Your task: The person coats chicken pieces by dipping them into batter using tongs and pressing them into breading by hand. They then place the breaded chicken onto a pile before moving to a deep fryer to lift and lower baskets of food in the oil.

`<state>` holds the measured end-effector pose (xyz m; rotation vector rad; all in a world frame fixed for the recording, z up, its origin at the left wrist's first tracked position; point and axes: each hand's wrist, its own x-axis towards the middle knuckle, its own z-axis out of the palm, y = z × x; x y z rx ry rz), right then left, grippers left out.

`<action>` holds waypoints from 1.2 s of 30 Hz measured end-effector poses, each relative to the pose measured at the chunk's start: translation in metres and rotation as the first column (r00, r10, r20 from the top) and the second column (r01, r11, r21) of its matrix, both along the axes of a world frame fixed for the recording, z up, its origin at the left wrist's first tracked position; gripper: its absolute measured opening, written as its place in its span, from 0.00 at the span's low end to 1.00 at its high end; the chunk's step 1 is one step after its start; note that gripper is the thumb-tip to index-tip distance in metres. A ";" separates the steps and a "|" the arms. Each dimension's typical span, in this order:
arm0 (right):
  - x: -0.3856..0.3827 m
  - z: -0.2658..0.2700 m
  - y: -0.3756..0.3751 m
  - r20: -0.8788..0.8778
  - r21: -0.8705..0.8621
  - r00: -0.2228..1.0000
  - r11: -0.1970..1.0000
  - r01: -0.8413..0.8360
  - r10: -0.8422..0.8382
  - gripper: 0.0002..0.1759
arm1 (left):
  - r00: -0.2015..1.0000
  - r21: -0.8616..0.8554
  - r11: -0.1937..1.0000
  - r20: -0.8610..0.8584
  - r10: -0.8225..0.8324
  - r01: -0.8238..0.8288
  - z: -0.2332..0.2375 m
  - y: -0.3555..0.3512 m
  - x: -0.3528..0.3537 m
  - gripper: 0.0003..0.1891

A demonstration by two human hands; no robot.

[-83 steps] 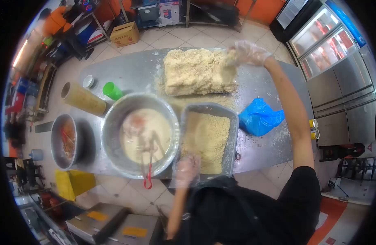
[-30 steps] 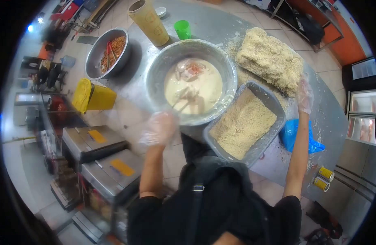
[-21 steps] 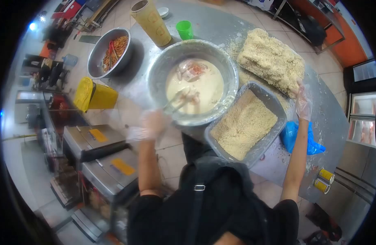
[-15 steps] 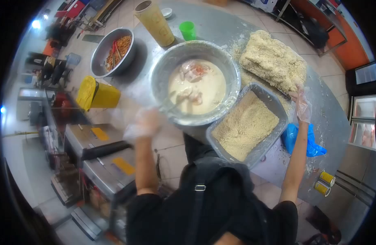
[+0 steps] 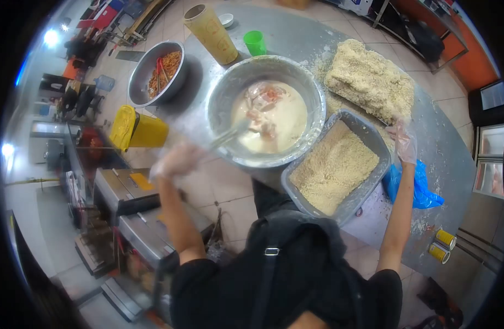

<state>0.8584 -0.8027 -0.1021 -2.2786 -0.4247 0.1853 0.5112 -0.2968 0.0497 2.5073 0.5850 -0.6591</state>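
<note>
My left hand (image 5: 181, 159), in a clear plastic glove, is closed around a long metal utensil (image 5: 230, 135) that may be tongs. Its far end reaches over the rim into a large metal bowl (image 5: 212, 101) of pale batter (image 5: 293, 109). Raw meat pieces (image 5: 263, 123) lie in the batter, close to the utensil's tip. My right hand (image 5: 405, 145), gloved too, rests at the lower corner of a heaped mound of crumb coating (image 5: 370, 79), its fingers apart. Below the mound stands a grey tub (image 5: 384, 156) holding loose breading (image 5: 339, 170).
A smaller metal bowl (image 5: 134, 90) of brownish food with red-handled tongs stands left. Behind are a tall tan container (image 5: 211, 35), a green cup (image 5: 255, 43) and a small white dish (image 5: 225, 20). A blue plastic bag (image 5: 419, 186) lies beside my right wrist; a yellow bin (image 5: 145, 130) stands left.
My left hand has moved down and left, and more of the metal utensil shows. The meat near its tip has shifted slightly. My right hand stays nearly in place.
</note>
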 end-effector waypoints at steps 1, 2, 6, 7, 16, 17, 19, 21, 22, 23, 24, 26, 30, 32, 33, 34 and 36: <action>-0.004 0.006 0.006 0.006 -0.025 1.000 1.000 -0.001 0.001 0.36 | 1.000 0.000 1.000 0.017 -0.002 0.002 -0.002 0.001 0.001 0.19; -0.006 0.013 0.014 -0.110 0.007 0.993 0.999 0.041 -0.040 0.36 | 0.999 -0.001 1.000 0.034 -0.005 0.005 -0.004 0.003 0.001 0.19; 0.006 -0.023 0.004 -0.125 0.254 0.991 0.965 0.070 -0.039 0.37 | 0.977 -0.004 0.978 -0.026 0.210 -0.210 -0.021 0.011 0.006 0.19; 0.004 -0.025 0.004 -0.093 0.322 0.995 0.945 0.055 -0.026 0.37 | 0.984 0.061 0.983 0.039 0.171 -0.173 -0.031 0.012 0.003 0.19; 0.028 -0.077 -0.019 -0.300 0.378 0.952 0.924 0.055 0.066 0.37 | 0.990 0.503 0.864 -0.133 0.041 0.032 -0.039 0.003 0.038 0.22; 0.023 -0.069 -0.014 -0.285 0.342 0.956 0.939 0.034 0.069 0.37 | 0.990 0.505 0.863 -0.133 0.044 0.029 -0.046 0.006 0.043 0.22; 0.006 -0.038 0.005 -0.267 0.308 0.961 0.951 0.015 0.072 0.36 | 0.994 0.456 0.888 -0.113 0.005 0.047 -0.059 0.009 0.056 0.23; -0.008 -0.013 0.015 -0.245 0.024 0.969 1.000 -0.005 0.011 0.36 | 0.982 0.445 0.881 -0.159 -0.099 0.161 -0.082 0.024 0.055 0.20; -0.006 -0.018 0.012 -0.243 0.025 0.970 1.000 0.002 0.004 0.36 | 0.957 0.427 0.862 -0.207 -0.202 0.274 -0.084 0.029 0.056 0.18; -0.005 -0.029 0.009 -0.183 0.080 0.982 0.996 -0.030 0.044 0.36 | 0.956 0.426 0.861 -0.207 -0.208 0.279 -0.083 0.037 0.051 0.18; -0.005 -0.035 0.006 -0.122 0.132 0.989 0.989 -0.066 0.082 0.35 | 0.907 0.401 0.815 -0.226 -0.354 0.418 -0.076 0.042 0.042 0.17; -0.008 -0.027 0.008 -0.124 0.121 0.990 0.991 -0.055 0.070 0.35 | 0.834 0.377 0.744 -0.245 -0.494 0.552 -0.047 0.030 0.032 0.18; -0.013 -0.019 0.013 -0.230 0.212 0.970 0.977 -0.023 0.073 0.34 | 0.999 0.079 0.996 -0.001 -0.048 0.048 -0.017 0.013 0.020 0.17; -0.011 -0.015 0.016 -0.152 0.092 0.983 0.992 -0.086 0.099 0.33 | 0.999 0.067 0.997 -0.016 -0.047 0.048 -0.030 0.021 0.018 0.19; -0.009 -0.014 0.017 -0.041 -0.068 0.990 0.988 -0.138 0.135 0.32 | 0.995 0.076 0.992 -0.033 -0.097 0.099 -0.031 0.022 0.021 0.21; -0.007 -0.016 0.017 -0.041 -0.068 0.990 0.988 -0.140 0.138 0.32 | 0.992 0.080 0.989 -0.043 -0.122 0.125 -0.032 0.021 0.023 0.22; -0.006 -0.022 0.015 -0.045 0.002 0.985 0.986 -0.168 0.168 0.31 | 0.989 0.142 0.980 -0.085 -0.124 0.136 -0.029 0.015 0.028 0.25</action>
